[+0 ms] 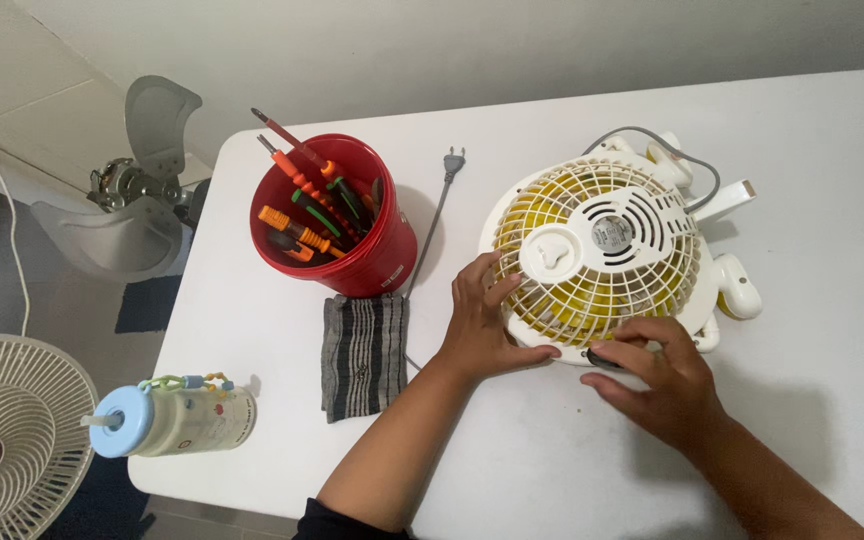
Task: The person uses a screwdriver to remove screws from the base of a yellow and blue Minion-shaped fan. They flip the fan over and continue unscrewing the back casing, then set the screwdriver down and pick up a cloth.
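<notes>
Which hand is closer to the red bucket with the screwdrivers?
Left. The left hand rests on the near left edge of the small fan, just right of the red bucket. The right hand is at the fan's front edge, farther away.

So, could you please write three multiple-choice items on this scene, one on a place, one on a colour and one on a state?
1. Where does the striped cloth lie?
A. in front of the bucket
B. on top of the fan
C. under the bottle

2. What colour is the bucket?
A. blue
B. red
C. green

3. How does the small fan lie on the table?
A. upright on its stand
B. flat, grille up
C. hanging off the edge

Answers: 1 A, the cloth lies just before the bucket; 2 B, its wall is red; 3 B, the grille faces up, with the left hand and right hand at its near rim.
</notes>
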